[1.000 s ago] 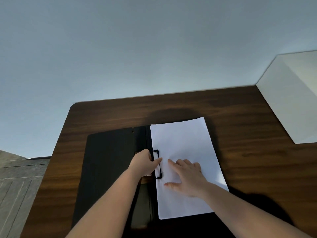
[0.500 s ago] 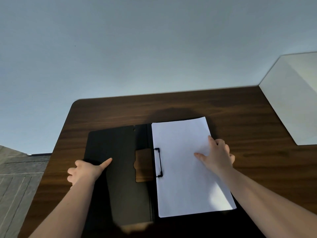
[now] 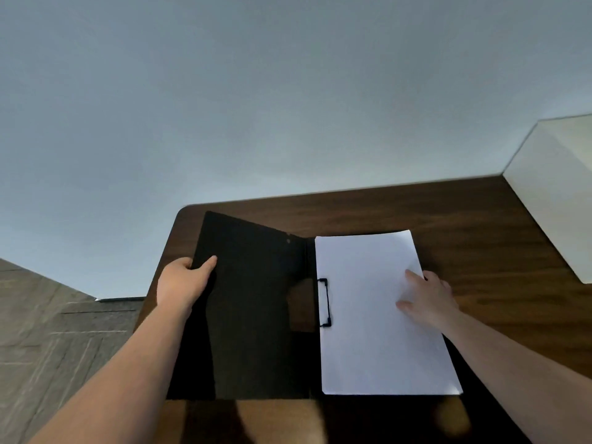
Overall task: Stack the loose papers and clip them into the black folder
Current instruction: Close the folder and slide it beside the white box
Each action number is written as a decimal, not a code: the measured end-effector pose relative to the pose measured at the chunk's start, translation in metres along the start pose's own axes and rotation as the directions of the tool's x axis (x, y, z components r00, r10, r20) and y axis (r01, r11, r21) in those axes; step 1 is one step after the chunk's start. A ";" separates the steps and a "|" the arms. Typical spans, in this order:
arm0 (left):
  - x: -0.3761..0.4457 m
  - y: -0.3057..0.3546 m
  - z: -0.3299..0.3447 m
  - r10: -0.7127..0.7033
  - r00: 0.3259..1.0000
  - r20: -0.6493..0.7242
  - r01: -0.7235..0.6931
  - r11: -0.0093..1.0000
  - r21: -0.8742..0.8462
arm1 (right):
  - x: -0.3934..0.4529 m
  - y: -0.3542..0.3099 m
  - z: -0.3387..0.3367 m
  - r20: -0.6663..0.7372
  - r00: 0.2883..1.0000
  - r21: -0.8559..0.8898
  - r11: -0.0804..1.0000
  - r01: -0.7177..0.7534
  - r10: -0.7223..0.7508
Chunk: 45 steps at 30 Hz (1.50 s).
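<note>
The black folder (image 3: 256, 315) lies open on the wooden table (image 3: 480, 251). A stack of white papers (image 3: 368, 315) rests on its right half, held along the left edge by the black clip (image 3: 324, 302). My left hand (image 3: 182, 283) grips the left cover's outer edge, thumb on the inside, and the cover is raised off the table. My right hand (image 3: 426, 296) lies flat on the right edge of the papers, fingers spread.
A white box (image 3: 557, 200) stands at the table's far right corner. The table's left edge is near my left hand, with grey floor (image 3: 48, 331) below. A pale wall fills the background.
My left hand left the clip, went to the cover's outer edge, gripped it and lifted the cover. My right hand slid from the papers' middle to their right edge.
</note>
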<state>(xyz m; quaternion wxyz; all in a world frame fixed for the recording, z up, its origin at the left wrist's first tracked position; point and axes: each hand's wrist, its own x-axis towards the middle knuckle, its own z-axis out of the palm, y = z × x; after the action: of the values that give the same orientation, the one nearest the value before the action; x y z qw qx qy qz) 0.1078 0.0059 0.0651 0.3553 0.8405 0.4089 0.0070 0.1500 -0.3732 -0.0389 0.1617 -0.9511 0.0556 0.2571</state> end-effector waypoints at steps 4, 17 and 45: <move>-0.012 0.050 -0.011 0.065 0.977 0.205 -0.074 0.997 0.037 | -0.002 0.006 -0.007 0.036 0.998 0.015 0.999 0.043 -0.044; -0.112 0.140 0.112 0.186 0.792 0.582 -0.163 0.982 -0.093 | -0.020 0.027 -0.020 -0.009 0.999 0.463 0.885 -0.035 0.044; -0.101 0.028 0.172 0.090 0.894 0.438 -0.294 0.857 0.424 | -0.049 0.059 0.005 0.189 0.862 -0.297 0.809 0.506 -0.470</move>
<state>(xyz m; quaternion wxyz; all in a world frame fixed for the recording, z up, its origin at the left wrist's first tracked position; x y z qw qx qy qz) 0.1121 -0.1776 -0.0186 0.2098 0.9222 0.2278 -0.2316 0.0948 -0.4256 -0.0342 0.0602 -0.9316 -0.2442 0.2625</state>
